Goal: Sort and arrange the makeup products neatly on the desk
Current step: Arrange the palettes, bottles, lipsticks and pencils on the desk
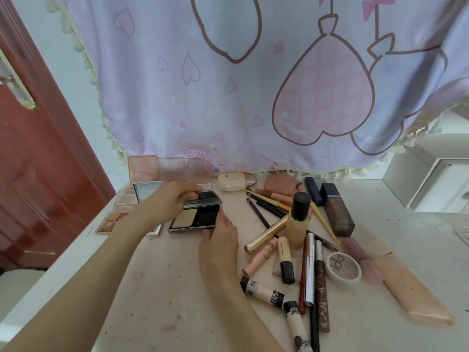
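Note:
An open powder compact (194, 219) lies on the white desk (157, 288), its lid half raised. My left hand (170, 199) grips the lid's far edge from above. My right hand (219, 240) holds the compact's near right corner. Flat eyeshadow palettes (119, 212) lie to the left of the compact, and more palettes (157, 168) lean against the cloth behind. To the right is a jumble of tubes, pencils and bottles, among them an upright foundation bottle (298, 219), a gold tube (266, 235) and a round white jar (344, 269).
A pink-printed cloth (253, 85) hangs over the back of the desk. A red-brown door (33, 161) stands at the left beyond the desk edge. White shelf compartments (436, 181) sit at the right. A peach tube (413, 293) lies at the right front.

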Available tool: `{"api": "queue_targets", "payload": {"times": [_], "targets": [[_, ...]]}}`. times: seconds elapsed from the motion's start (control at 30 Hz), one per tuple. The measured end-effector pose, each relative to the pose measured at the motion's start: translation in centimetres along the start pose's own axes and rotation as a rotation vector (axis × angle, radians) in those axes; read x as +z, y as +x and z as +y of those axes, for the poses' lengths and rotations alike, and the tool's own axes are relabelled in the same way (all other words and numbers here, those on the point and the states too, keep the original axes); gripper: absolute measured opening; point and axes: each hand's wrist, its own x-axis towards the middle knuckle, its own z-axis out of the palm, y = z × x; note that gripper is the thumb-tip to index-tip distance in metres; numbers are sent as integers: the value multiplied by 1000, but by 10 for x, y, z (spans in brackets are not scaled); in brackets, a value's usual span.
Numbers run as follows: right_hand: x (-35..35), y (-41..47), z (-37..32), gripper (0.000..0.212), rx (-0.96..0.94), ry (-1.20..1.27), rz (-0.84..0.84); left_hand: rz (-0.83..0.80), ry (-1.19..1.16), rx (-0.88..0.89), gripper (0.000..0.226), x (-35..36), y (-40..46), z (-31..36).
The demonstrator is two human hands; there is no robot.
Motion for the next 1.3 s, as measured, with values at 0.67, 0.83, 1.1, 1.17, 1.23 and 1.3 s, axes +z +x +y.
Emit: {"api": "queue_targets", "payload": {"times": [0.67, 0.83, 1.1, 1.17, 1.23, 1.3], "targets": [[-5, 7, -1, 60, 2, -336, -53, 39, 37, -8, 34, 8, 28, -2], [-4, 9, 0, 58, 2, -344, -64, 196, 71, 16, 33, 14, 28, -3], [-4, 13, 0, 63, 7, -394, -94, 337, 99, 8, 22, 21, 20, 0], [-2, 16, 1, 65, 12, -448, -110, 363, 125, 37, 20, 24, 16, -1], [-1, 17, 1, 67, 23, -488, -130, 367, 170, 93, 23, 27, 11, -6], [1, 16, 1, 66, 27, -504, -136, 338, 225, 143, 27, 31, 6, -11]]}}
